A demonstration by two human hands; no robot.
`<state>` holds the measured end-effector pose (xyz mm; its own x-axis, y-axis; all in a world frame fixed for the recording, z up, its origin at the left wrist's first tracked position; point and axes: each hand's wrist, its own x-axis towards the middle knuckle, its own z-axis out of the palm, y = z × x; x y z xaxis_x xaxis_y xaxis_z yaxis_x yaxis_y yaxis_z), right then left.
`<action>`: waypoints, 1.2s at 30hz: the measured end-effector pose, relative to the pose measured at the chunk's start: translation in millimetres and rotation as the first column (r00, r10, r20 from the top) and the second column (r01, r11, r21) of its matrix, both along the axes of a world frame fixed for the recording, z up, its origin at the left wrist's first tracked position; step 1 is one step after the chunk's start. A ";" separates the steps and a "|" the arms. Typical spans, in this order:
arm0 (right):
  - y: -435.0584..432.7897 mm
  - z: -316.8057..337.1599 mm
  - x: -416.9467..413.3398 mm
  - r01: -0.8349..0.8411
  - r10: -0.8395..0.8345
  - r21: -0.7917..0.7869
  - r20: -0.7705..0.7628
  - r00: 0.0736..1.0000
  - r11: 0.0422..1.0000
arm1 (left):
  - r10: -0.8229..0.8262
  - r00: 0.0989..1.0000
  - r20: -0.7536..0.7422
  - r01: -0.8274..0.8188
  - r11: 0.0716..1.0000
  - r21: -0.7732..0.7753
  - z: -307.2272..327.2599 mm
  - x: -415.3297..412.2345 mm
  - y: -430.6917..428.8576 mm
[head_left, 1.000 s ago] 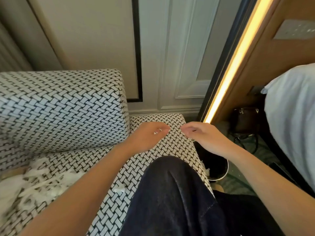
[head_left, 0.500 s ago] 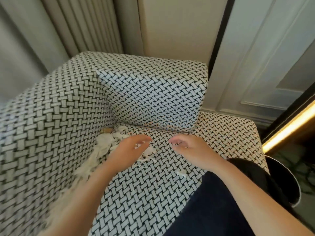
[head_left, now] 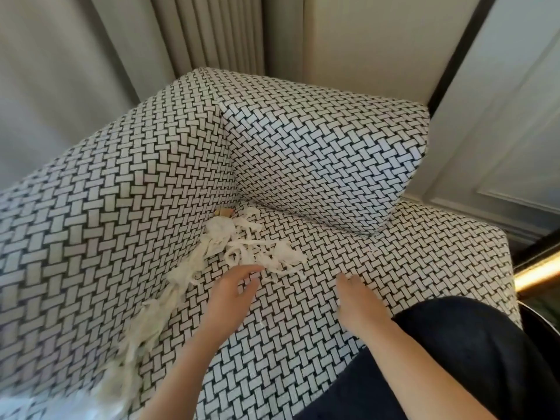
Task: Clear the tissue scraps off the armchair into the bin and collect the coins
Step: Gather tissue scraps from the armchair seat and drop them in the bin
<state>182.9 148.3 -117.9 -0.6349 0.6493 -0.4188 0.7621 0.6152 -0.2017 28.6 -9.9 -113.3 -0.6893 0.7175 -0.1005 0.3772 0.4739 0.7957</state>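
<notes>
Left hand point(head_left: 230, 294) is out over the armchair point(head_left: 318, 153) seat, fingers point(head_left: 250, 269) straight and slightly spread, holding nothing. The fingertips just touch the near edge of the tissue scraps point(head_left: 242, 248). Right hand point(head_left: 359, 307) is on the seat too, nearer the armchair's open side. Its fingers point(head_left: 344, 280) are stretched forward and close together, tips down on the woven fabric, nothing visibly gripped.

The tissue scraps lie in the armchair's inner corner, a white tangle of torn strips heaped where the seat meets the two upright cushions. From that heap a trail of scraps runs along the seam at the foot of the cushion on the left-hand side, right down to the armchair's front edge. A few loops and strands stray out onto the seat towards the left hand.

Tucked deep in the armchair's corner, behind the heap, sits a small tan thing point(head_left: 223, 212); too small to say if it is a coin.

The bin point(head_left: 541, 324) shows only as a dark curved rim off the armchair's open side, past the dark trouser leg point(head_left: 454, 359). Its inside is out of view, so its contents can't be told.
</notes>
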 end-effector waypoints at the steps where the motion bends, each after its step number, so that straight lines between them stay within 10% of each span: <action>1: -0.5 -1.7 -1.2 -0.012 0.012 -0.004 -0.018 1.000 1.000 | 0.009 0.999 -0.052 -0.010 1.000 -0.013 -4.0 1.1 1.0; 10: 5.8 8.9 -4.3 0.057 -0.140 -0.220 -0.384 0.913 0.974 | -0.097 0.970 -0.221 0.053 0.978 -0.200 -22.7 9.3 29.1; 22: 4.7 15.4 -1.5 -0.003 -0.102 -0.226 -0.451 0.887 0.974 | -0.428 0.866 -0.260 0.258 0.826 -0.501 -10.8 -24.2 92.1; 36: 8.3 30.3 7.0 -0.034 -0.060 -0.152 -0.573 0.817 0.988 | -0.425 0.885 -0.191 0.380 0.896 -0.232 22.8 -28.1 88.5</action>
